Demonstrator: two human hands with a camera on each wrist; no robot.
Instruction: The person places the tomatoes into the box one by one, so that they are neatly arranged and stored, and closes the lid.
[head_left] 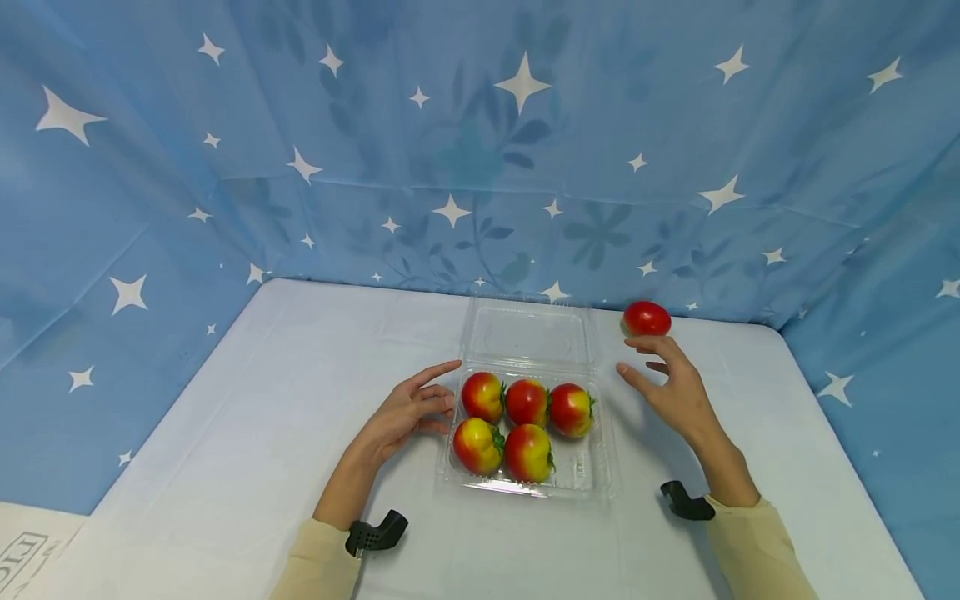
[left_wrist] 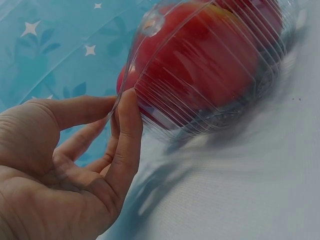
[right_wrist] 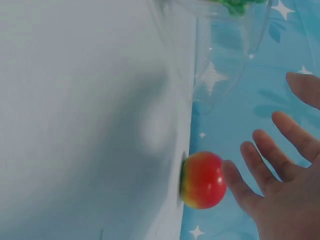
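Observation:
A clear plastic clamshell box (head_left: 581, 479) lies with its lid (head_left: 531, 333) folded back away from me. Several red-and-yellow tomato-like fruits (head_left: 527, 452) with green leafy tops sit inside, in two rows. My left hand (head_left: 408, 412) is at the box's left side; in the left wrist view, its thumb and a finger pinch the thin plastic rim (left_wrist: 119, 102). Over the table to the right of the box hovers my right hand (head_left: 678, 396), fingers spread and relaxed, holding nothing. Just beyond its fingertips rests a lone red fruit (head_left: 647, 318), apart from the hand.
A white cloth covers the table (head_left: 300, 375). Along the back and sides hangs a blue curtain (head_left: 480, 150) with white stars, close to the lid and the lone fruit. Part of a printed cardboard box (head_left: 30, 550) shows at lower left.

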